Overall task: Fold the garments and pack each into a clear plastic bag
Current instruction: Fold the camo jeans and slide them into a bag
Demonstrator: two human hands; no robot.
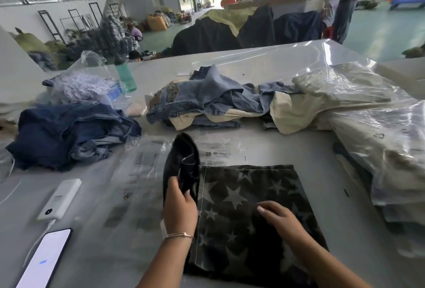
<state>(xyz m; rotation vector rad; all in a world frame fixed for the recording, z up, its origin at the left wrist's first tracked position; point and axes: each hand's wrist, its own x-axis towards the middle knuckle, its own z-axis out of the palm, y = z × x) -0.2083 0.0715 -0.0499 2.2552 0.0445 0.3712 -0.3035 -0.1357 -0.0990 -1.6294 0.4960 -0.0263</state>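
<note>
- Star-print garment [250, 216] lies folded flat on the desk [345, 172], close in front of the person, under both hands.
- Left hand [180, 205] has its fingers [174, 184] curled round a dark flap [182, 161] of that garment, which it holds up off the desk at the left edge of the fold.
- Right hand [279, 218] rests on the fold with fingers straight and relaxed, gripping nothing.
- Clear bags [142, 168] with printed text lie flat just left of and behind the garment.
- A power bank [61, 198] and a lit phone [43, 260], joined by a white cable, sit at the near left.
- Dark blue denim [69, 133] is heaped further left; a pile of light jeans [202, 101] and cream cloth lies behind.
- Bagged garments [368, 131] are stacked on the right.
- A green bottle [125, 76] stands at the back left.
</note>
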